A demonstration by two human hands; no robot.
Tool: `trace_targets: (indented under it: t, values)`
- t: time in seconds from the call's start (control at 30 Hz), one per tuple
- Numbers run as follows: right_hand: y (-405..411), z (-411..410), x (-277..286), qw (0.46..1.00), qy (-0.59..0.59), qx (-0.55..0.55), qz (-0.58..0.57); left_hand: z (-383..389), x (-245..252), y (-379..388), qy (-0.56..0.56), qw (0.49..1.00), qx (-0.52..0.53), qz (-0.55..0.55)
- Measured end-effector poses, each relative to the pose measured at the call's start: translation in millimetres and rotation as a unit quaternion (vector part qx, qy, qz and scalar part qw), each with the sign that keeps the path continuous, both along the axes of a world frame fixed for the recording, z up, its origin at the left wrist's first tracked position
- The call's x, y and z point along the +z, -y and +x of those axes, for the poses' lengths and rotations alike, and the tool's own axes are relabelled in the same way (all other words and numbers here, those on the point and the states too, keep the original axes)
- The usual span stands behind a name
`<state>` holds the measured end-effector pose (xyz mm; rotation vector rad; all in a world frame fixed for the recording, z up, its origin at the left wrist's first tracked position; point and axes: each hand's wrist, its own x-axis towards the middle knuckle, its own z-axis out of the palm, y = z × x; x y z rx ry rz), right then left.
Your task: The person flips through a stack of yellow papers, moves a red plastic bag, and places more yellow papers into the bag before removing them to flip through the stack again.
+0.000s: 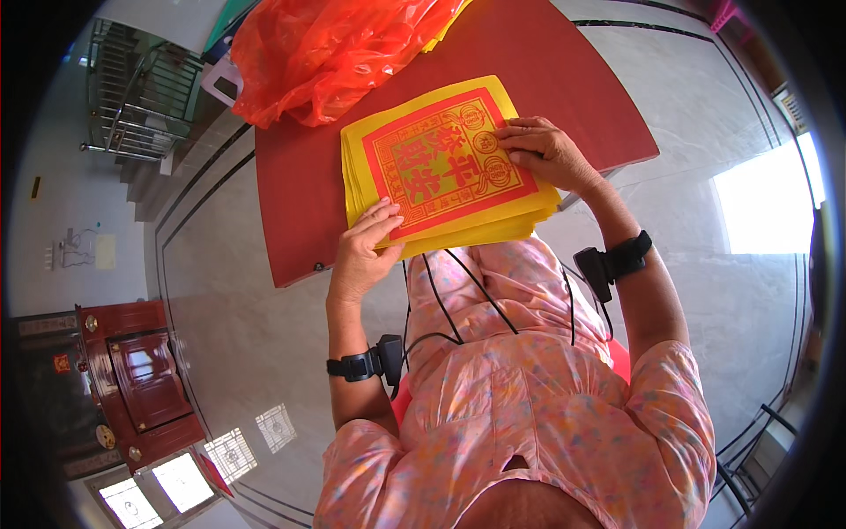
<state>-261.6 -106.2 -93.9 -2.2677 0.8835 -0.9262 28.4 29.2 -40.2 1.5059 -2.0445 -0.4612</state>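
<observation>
A stack of yellow joss paper sheets (456, 165) lies on the red tabletop (304, 198), its near edge overhanging the table. The top sheet bears a red printed frame with large characters. My left hand (370, 248) holds the stack's near left corner, fingers on top and thumb by the front edge. At the right side my right hand (545, 152) lays its bent fingers on the printed sheet. Whether that hand also pinches paper is hidden. Along the near side, the sheet edges are slightly uneven.
A crumpled red plastic bag (330, 59) covers the table's far left, with more yellow paper (446, 30) beside it. A white object (223, 82) sits left of the bag. Black cables (489, 297) hang over my lap from below the stack. Black devices are strapped to both forearms.
</observation>
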Motion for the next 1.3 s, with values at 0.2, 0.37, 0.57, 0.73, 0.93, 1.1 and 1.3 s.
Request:
trace_targets:
  t: [0.2, 0.37, 0.57, 0.73, 0.93, 1.1, 1.3]
  values:
    - [-2.5, -0.1, 9.1, 1.0, -0.014, 0.01, -0.025, 7.7, -3.9, 3.8, -0.004, 1.0, -0.016, -0.022]
    - [4.0, -7.9, 17.0, 0.998, 0.019, 0.052, 0.029, 6.9, 4.8, 6.1, -0.102, 0.993, 0.053, 0.023]
    - [6.1, -10.4, 20.6, 0.979, 0.098, 0.083, 0.155, 9.5, 3.5, 8.2, -0.219, 0.955, 0.173, 0.099]
    - [5.5, -19.4, 12.8, 0.933, 0.206, 0.075, 0.283, 8.8, 1.4, 16.9, -0.361, 0.908, 0.19, 0.091]
    - [-1.4, -9.8, 22.0, 0.963, 0.107, 0.049, 0.243, 3.6, 11.8, 21.6, -0.421, 0.882, 0.195, 0.081]
    - [0.7, -13.1, 18.1, 0.953, 0.115, 0.026, 0.277, -2.9, 11.5, 23.3, -0.461, 0.862, 0.201, 0.061]
    - [-1.5, -7.3, 15.3, 0.933, 0.162, 0.021, 0.319, 10.7, -0.4, 18.7, -0.553, 0.808, 0.191, 0.066]
